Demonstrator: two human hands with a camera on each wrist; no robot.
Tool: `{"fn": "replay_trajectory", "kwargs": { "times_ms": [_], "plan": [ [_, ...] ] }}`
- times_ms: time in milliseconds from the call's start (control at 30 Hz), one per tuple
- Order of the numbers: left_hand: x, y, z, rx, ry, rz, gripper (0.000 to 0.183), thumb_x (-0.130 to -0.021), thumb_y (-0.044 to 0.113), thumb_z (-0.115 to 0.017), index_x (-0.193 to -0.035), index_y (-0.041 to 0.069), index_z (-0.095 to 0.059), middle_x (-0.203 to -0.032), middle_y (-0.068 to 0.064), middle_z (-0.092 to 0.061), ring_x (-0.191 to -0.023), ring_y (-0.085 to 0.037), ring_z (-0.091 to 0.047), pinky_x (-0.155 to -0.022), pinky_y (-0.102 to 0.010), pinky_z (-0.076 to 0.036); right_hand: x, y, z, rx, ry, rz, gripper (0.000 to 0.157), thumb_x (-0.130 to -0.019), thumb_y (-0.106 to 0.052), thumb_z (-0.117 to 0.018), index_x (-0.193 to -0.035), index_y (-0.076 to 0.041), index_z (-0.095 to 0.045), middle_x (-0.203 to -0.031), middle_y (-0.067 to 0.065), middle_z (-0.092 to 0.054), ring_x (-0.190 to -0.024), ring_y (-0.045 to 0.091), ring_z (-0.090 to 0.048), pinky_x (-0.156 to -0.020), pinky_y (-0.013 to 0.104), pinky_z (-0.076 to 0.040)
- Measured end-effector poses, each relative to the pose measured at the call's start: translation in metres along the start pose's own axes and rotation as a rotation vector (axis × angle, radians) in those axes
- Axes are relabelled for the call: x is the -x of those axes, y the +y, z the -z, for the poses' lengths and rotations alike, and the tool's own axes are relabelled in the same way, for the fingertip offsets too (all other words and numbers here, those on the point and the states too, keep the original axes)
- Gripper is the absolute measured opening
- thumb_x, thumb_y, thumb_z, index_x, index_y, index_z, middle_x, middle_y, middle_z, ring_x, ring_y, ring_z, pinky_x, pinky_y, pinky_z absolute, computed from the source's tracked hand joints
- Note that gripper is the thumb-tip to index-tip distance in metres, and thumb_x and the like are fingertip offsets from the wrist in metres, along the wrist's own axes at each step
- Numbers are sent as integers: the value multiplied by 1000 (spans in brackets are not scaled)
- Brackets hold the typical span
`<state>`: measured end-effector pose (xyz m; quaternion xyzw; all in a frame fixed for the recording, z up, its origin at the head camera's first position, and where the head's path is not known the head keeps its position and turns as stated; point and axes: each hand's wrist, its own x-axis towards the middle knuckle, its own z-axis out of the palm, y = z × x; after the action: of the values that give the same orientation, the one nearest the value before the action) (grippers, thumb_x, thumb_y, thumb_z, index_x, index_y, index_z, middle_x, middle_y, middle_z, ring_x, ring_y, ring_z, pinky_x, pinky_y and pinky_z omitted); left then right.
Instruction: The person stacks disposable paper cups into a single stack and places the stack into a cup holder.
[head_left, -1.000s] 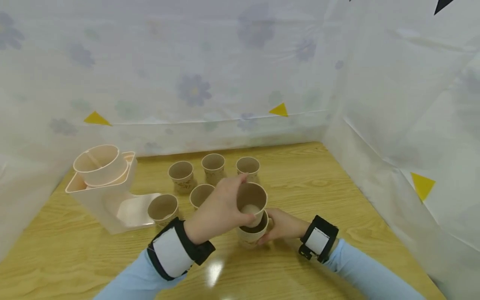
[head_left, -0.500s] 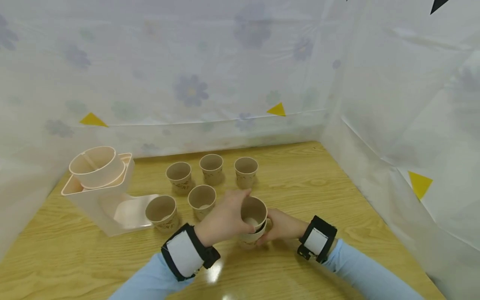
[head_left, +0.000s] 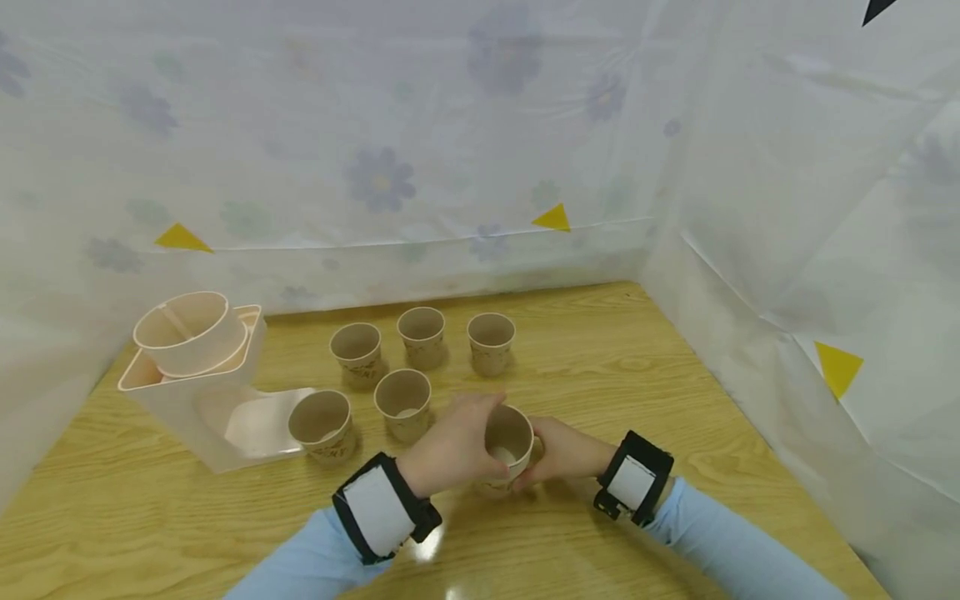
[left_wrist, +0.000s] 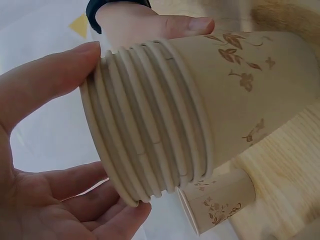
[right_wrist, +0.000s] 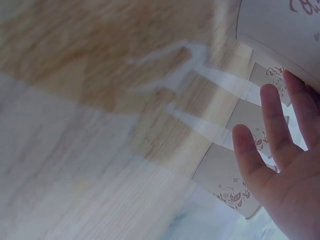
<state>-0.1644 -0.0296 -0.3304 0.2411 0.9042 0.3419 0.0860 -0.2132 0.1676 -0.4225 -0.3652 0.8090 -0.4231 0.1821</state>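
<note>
A stack of nested beige paper cups (head_left: 512, 437) with brown floral print stands upright near the middle of the table, its several rims close together in the left wrist view. My left hand (head_left: 453, 446) grips the top of the stack, thumb and fingers about the uppermost rim. Lower on the right side, my right hand (head_left: 566, 450) holds the stack's wall. In the right wrist view, some fingers (right_wrist: 272, 120) of that hand spread away from the cup wall, and the thumb is out of sight. Left of the stack stands a single paper cup (head_left: 403, 404).
Three paper cups line the back, including the rightmost paper cup (head_left: 491, 343). Another paper cup (head_left: 322, 425) stands by the foot of a cream plastic stand (head_left: 225, 408) with a round cup-shaped top (head_left: 187, 333). A flowered white sheet (head_left: 450, 150) hangs behind the wooden table (head_left: 637, 367).
My left hand has lowered the upper cup into the cup that my right hand holds, so the rims now lie close together. The right hand has stayed nearly still.
</note>
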Motion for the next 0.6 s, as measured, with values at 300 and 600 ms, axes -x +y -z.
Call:
{"fn": "replay_trajectory", "kwargs": {
  "times_ms": [300,600],
  "plan": [
    [-6,-19,28,-236,128,122,72,-76,37,-71,-129,-7,-51,-126,-25,-58,-116,-39,-52,-97,-52,-45,0,-3,1,3,10,-5,68,-64,-23,-83,-123,0,-57,-119,16,-65,-113,24,-56,-103,55,-36],
    [-12,-60,42,-410,189,392,52,-76,31,-71,-110,-7,-59,-110,-30,-59,-106,-49,-49,-83,-55,-50,0,-7,1,1,7,-38,69,-65,-21,-82,-124,1,-56,-122,17,-64,-115,29,-54,-104,56,-35]
  ]
}}
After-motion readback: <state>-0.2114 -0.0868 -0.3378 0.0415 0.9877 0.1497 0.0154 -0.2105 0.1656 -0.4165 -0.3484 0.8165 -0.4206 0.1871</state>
